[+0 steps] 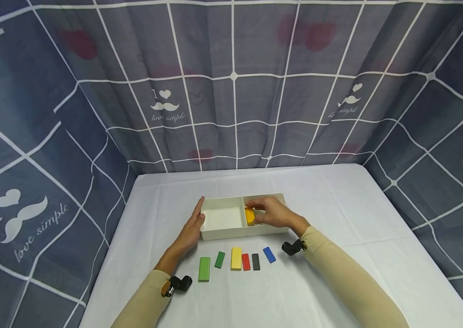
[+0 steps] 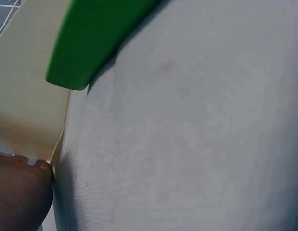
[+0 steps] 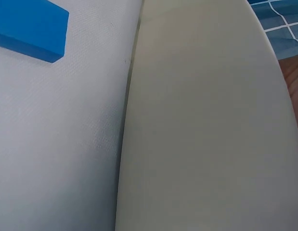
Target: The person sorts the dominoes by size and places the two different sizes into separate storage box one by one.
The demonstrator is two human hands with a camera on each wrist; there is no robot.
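We saw, lower centre, the right hand (image 1: 274, 212) fingertip-pinching the orange block (image 1: 249, 216); the straight-fingered left hand (image 1: 190, 231) touched the box (image 1: 229, 233).

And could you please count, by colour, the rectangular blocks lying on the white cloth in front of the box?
Green: 2 (light green rectangular block, dark green rectangular block)
Yellow rectangular block: 1
Red rectangular block: 1
Dark grey rectangular block: 1
Blue rectangular block: 1
Total: 6
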